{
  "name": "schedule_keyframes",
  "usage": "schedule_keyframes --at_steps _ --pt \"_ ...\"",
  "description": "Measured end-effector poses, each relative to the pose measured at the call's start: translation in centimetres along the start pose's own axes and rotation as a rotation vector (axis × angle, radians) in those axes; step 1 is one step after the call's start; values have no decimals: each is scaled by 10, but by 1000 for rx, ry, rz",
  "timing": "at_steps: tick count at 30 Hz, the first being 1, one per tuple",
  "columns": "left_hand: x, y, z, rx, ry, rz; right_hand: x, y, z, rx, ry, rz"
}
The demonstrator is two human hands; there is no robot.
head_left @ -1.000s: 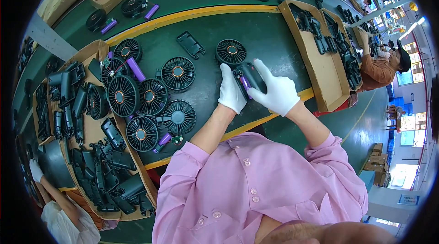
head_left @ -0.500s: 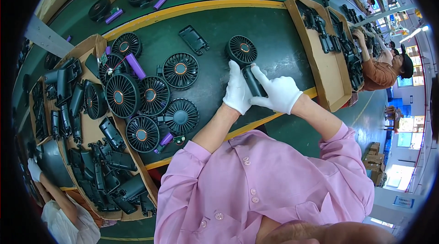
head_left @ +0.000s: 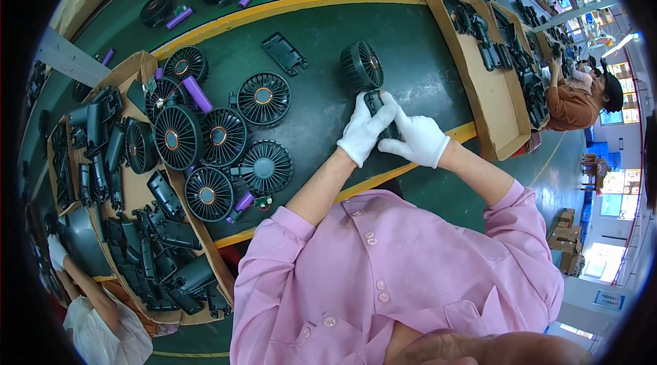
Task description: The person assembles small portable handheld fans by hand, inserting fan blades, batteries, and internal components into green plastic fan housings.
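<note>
Clasped between the fingers of white-gloved left hand and white-gloved right hand, left of the long brown cardboard tray: dark plastic handle, apparently joined to round black caged fan head. Best squeezed evenly, without twisting.

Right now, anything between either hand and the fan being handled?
Nothing visible: the gloved left hand and gloved right hand are both on the handle of the fan. The loose fans lie off to the left, clear of both.
</note>
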State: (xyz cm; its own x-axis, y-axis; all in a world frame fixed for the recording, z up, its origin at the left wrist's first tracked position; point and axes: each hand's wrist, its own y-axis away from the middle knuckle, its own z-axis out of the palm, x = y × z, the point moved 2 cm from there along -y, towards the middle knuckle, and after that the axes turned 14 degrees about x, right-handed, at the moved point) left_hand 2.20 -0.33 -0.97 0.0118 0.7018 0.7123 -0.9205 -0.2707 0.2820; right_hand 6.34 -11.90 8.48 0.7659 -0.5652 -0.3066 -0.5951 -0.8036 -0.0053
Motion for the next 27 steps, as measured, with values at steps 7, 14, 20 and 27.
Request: schedule_keyframes --at_steps 7,14,20,27 --pt "9 5 2 -23 -452 354 3 -4 -24 -85 -289 125" --pt "8 13 6 -36 -560 419 7 2 -31 -93 -326 88" --pt "-1 22 11 -26 -460 361 4 16 -1 40 -16 -140" --pt "-7 6 -1 45 -363 343 -6 2 5 25 124 -117"
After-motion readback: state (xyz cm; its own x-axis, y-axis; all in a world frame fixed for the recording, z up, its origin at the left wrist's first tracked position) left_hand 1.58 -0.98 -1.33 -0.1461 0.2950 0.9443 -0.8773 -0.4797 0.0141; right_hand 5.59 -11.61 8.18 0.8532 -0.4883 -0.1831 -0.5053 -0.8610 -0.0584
